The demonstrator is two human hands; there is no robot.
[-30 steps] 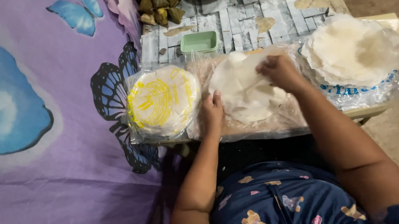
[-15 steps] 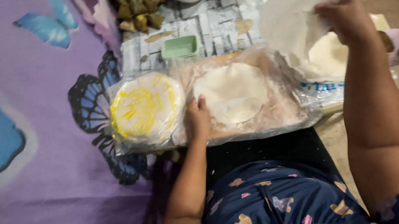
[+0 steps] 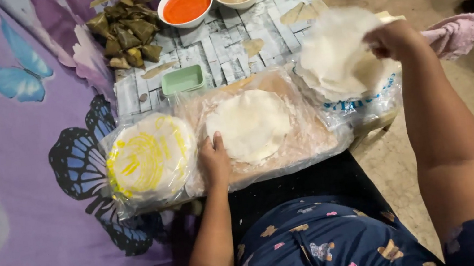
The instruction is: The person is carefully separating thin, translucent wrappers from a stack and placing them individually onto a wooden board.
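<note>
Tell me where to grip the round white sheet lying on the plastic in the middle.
Probably the right edge of the round white sheet, coming from the right. It lies flat on the clear plastic, so only its thin rim offers a pinch. The left hand rests at its left edge, blocking that side, while the right hand holds another sheet over the stack to the right.

Matt white wrapper (image 3: 251, 123) on crinkled glossy plastic sheet (image 3: 307, 141), beside it a clear plastic bag (image 3: 147, 162), wood-look surface (image 3: 236, 45), glossy bowl (image 3: 185, 4)
</note>
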